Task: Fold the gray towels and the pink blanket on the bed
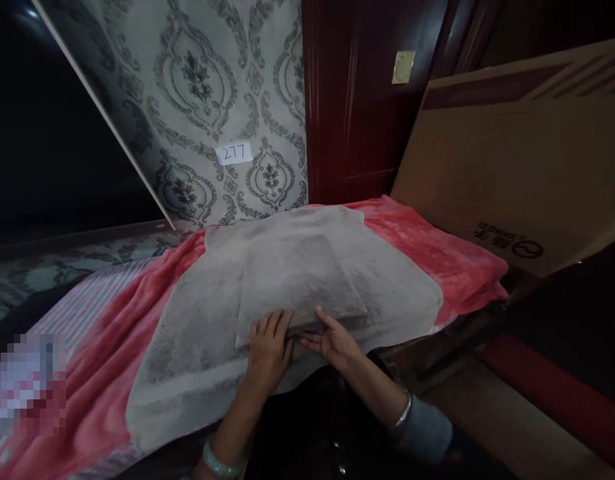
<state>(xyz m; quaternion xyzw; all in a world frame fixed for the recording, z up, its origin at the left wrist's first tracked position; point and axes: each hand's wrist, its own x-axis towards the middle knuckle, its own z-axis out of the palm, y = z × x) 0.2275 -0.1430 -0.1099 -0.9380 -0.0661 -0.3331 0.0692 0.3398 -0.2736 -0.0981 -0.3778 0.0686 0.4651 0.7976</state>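
A flat, square grey plush cushion cover (300, 273) lies on a larger grey plush cloth (187, 333). Both of my hands are at its near edge. My left hand (268, 350) has its fingers bent over the top of that edge, with the thumb low beside it. Just to the right, my right hand (332, 337) pinches the same edge, thumb on top and fingers below. Between the hands the edge looks slightly raised and dark; whether it is an opening I cannot tell.
Under the grey cloth a pink-red blanket (427, 260) spreads to both sides, over a striped sheet (94, 293) at left. A large cardboard box (517, 153) leans at right. Behind are patterned wallpaper (197, 87), a paper label "277" (234, 153) and a dark red door (357, 100).
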